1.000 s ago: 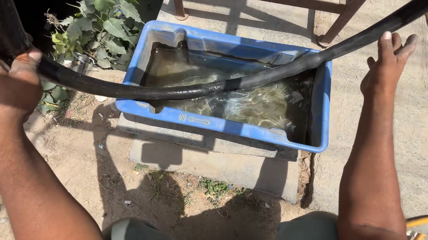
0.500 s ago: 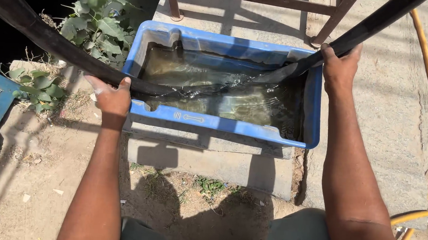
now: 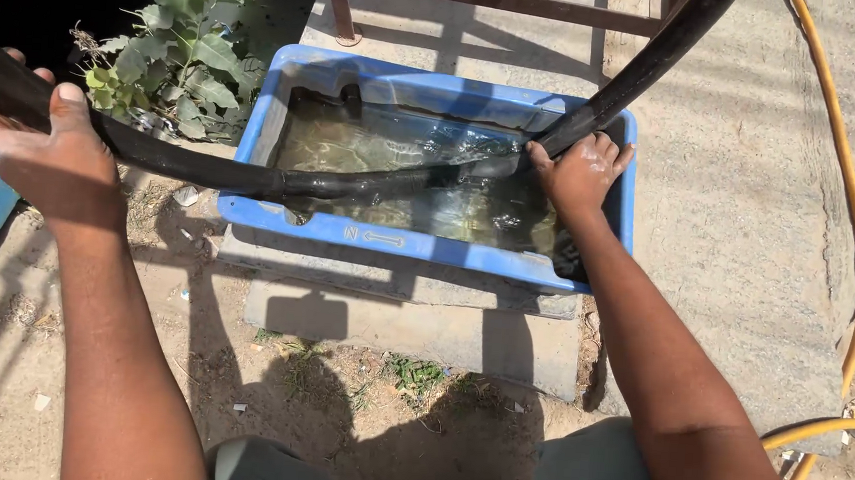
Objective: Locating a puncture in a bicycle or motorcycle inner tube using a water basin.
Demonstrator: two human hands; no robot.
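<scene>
Left hand (image 3: 48,148) and right hand (image 3: 581,171) each grip a black rubber tube (image 3: 252,173), apparently an inner tube, its middle submerged in the blue water tub (image 3: 387,239); both ends still dry.

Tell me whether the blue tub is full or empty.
Partly full. The blue tub holds murky water below its rim, and the black tube dips into it.

Outdoor yard: dirt ground (image 3: 339,364), weeds (image 3: 175,52)
</scene>
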